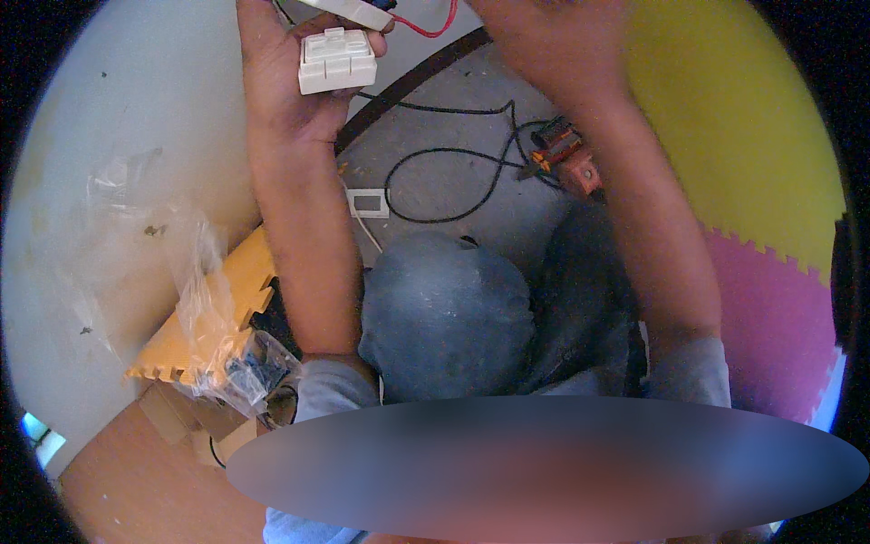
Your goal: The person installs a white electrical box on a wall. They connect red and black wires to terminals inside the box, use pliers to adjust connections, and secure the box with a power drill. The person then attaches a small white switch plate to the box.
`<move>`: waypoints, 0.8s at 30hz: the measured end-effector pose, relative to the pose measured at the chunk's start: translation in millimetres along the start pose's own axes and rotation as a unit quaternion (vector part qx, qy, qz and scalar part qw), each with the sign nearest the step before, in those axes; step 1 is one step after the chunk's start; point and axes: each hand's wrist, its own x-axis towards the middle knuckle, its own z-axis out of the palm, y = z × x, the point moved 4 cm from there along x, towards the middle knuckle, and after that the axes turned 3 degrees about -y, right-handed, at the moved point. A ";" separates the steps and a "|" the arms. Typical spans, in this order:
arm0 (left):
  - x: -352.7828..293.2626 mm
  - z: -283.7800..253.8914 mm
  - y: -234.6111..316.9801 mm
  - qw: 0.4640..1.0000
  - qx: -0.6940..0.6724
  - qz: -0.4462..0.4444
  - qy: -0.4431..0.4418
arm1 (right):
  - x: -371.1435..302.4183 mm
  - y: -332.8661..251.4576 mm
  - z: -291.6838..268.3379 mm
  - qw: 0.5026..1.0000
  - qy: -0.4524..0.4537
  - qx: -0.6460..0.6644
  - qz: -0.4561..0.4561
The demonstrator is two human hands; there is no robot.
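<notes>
My left hand (290, 86) is raised near the top edge, its fingers curled around a white plastic switch module (337, 63) that rests against the palm. Just beyond it, at the picture's top, a second white plastic fitting (355, 11) with a red wire (437, 29) touches the fingers; its far part is cut off. On the right, my right hand (557, 41) reaches up past the top edge. Its fingers are out of sight, so what they hold does not show.
A looped black cable (435, 150) and a white rectangular frame (369, 203) lie on the grey floor. By my right forearm is an orange-red tool (580, 170). Clear plastic bags (204, 299) lie over an orange foam mat (172, 340). Yellow (734, 109) and pink mats (761, 317) are at right.
</notes>
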 end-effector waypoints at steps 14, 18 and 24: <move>3.1 -6.1 1.1 0.998 0.024 0.013 -0.059 | -36.1 65.0 -40.0 0.894 -0.179 -0.193 0.363; -3.4 -12.4 -4.0 0.988 0.151 0.012 0.008 | -162.5 114.0 -42.2 0.829 -0.297 -0.183 0.437; -24.2 -34.8 -25.3 0.981 0.166 -0.081 0.058 | -327.0 196.3 -18.2 0.544 -0.670 -0.300 0.406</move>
